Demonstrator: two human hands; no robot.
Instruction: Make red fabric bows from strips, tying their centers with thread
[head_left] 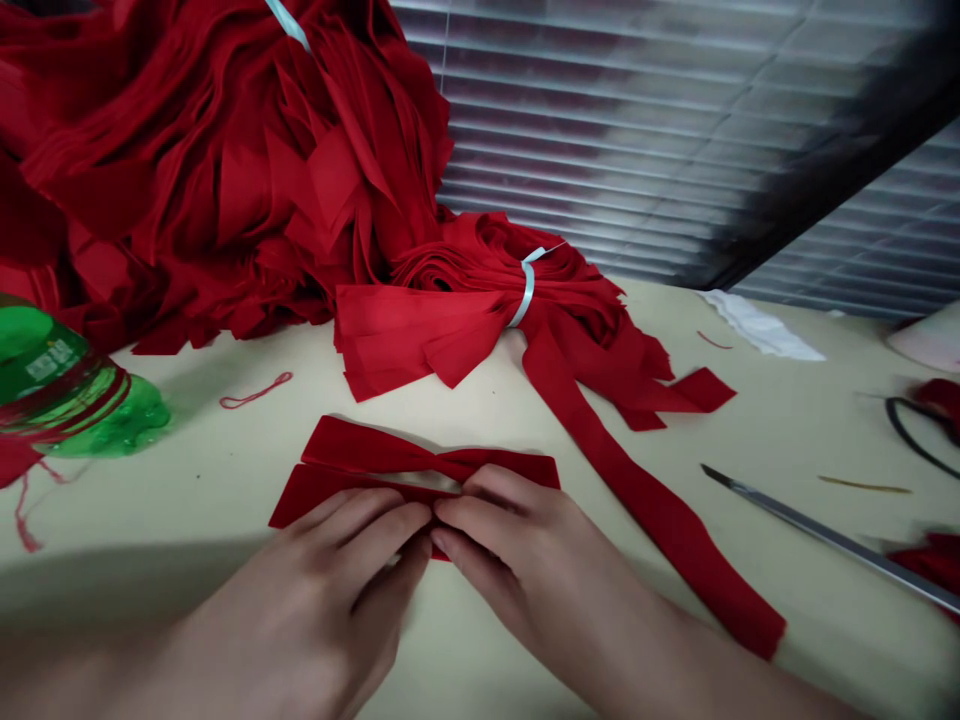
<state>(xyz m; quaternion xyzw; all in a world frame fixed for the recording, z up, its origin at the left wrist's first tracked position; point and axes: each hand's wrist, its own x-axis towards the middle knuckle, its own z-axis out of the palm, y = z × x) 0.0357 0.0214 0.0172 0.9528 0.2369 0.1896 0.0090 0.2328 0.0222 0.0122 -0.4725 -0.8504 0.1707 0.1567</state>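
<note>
Two short red ribbon pieces lie side by side across the table in front of me. The far ribbon piece (375, 447) is pinched narrow at its middle and lies just beyond my fingers. On the near ribbon piece (304, 492), my left hand (352, 560) and my right hand (517, 540) meet at the middle, fingertips closed and almost touching. Both hands grip its cloth there; the pinched spot itself is mostly hidden by my fingers. To the right, a long red ribbon strip (645, 480) runs past my right wrist from a tied bundle (480, 320).
A large heap of red ribbons (225, 170) fills the back left. At left lies a green plastic bottle (97, 400) wound with red thread, near a looped red thread (256, 391). A slim-bladed knife (825, 540) lies right, below a white scrap (761, 325). Blinds (600, 130) stand behind.
</note>
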